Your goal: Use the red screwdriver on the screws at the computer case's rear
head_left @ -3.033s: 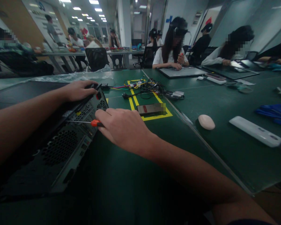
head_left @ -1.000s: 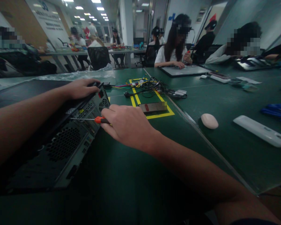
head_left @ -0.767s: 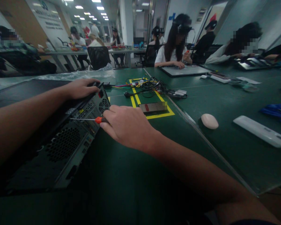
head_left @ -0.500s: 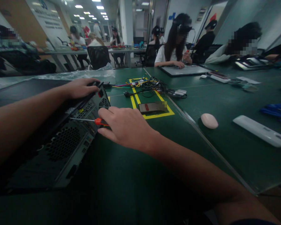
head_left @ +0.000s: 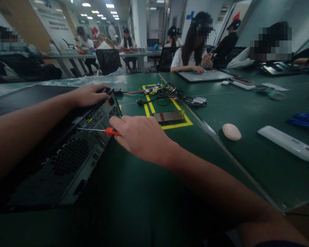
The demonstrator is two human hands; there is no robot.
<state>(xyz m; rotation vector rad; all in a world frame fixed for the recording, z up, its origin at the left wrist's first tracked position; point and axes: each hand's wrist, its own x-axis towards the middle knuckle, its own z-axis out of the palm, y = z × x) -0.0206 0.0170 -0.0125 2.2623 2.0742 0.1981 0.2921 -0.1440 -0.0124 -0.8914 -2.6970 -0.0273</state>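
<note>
On the left of the table lies a black computer case (head_left: 50, 183), its grey rear panel with vent grilles and ports turned towards the right. My left hand (head_left: 91, 95) rests over the far top edge of the case, fingers curled around the rear corner. In my right hand (head_left: 144, 137) is a screwdriver (head_left: 110, 131) with an orange handle, gripped between thumb and fingers. Its thin shaft points left, and the tip meets the rear panel's edge near the cover. Whether a screw sits under the tip is too small to tell.
Beyond my right hand, a flat box (head_left: 168, 116) lies inside yellow tape (head_left: 179, 125). Tangled cables (head_left: 170, 92) sit behind it. To the right are a pale rounded case (head_left: 231, 132), a long white device (head_left: 287, 142) and a blue item (head_left: 305, 122). People work across the table.
The fingers of my right hand have shifted slightly on the screwdriver, showing more of its orange handle. The tip stays at the same spot, and my left hand keeps its hold.
</note>
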